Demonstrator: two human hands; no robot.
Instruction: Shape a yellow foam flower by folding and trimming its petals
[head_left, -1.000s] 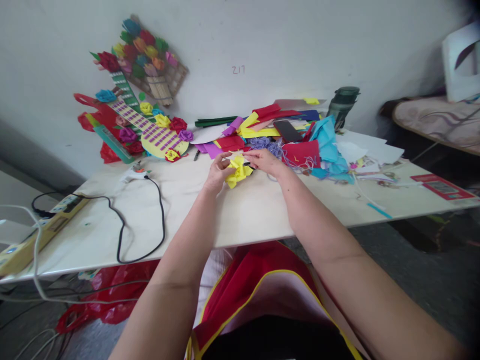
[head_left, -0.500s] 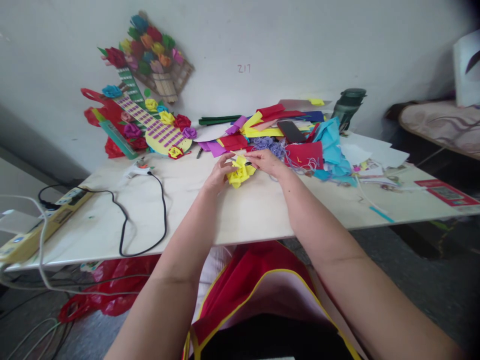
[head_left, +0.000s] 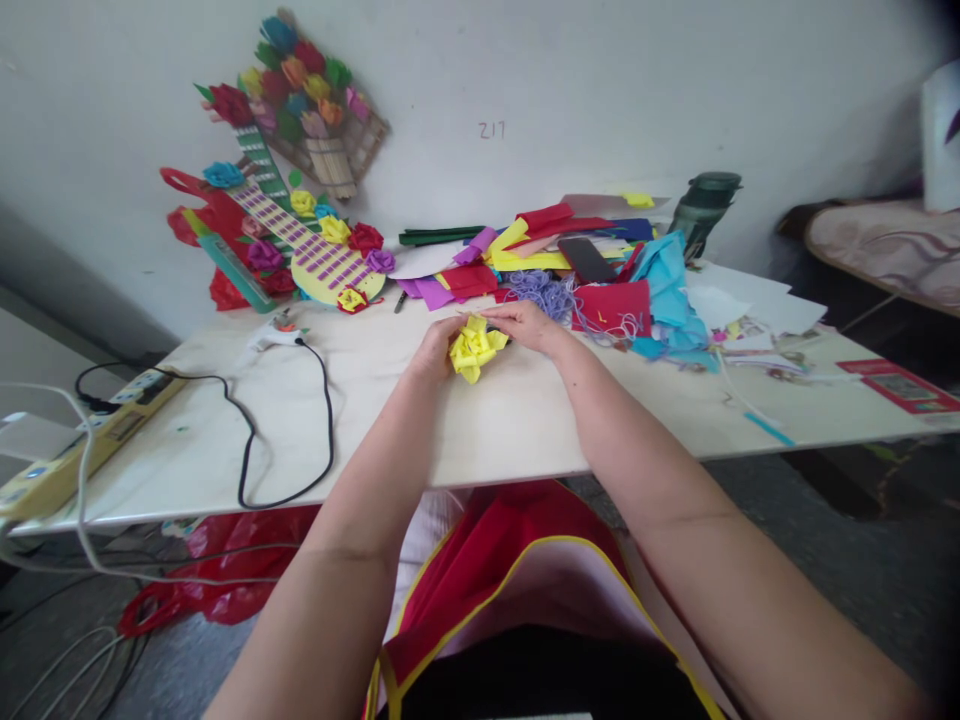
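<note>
A yellow paper flower (head_left: 477, 348) with crumpled petals is held above the white table, facing me. My left hand (head_left: 437, 345) grips it from the left, its fingers mostly hidden behind the petals. On the other side, my right hand (head_left: 527, 325) is closed with fingers reaching in behind the flower's upper right edge. What the right fingertips pinch there is hidden. Just behind my hands lie tangled purple yarn (head_left: 541, 293) and a red piece of paper or cloth (head_left: 611, 308).
A glue gun (head_left: 277, 335) with a black cord lies left, near a power strip (head_left: 112, 440). Flower-decorated paper guitars (head_left: 330, 270) lean at the back left. Coloured paper strips (head_left: 525, 258), a phone (head_left: 586, 260) and a dark green bottle (head_left: 703, 212) line the back.
The yellow flower has turned and shifted slightly left. My left fingers have moved from its top to behind it, and my right hand has drawn slightly inward.
</note>
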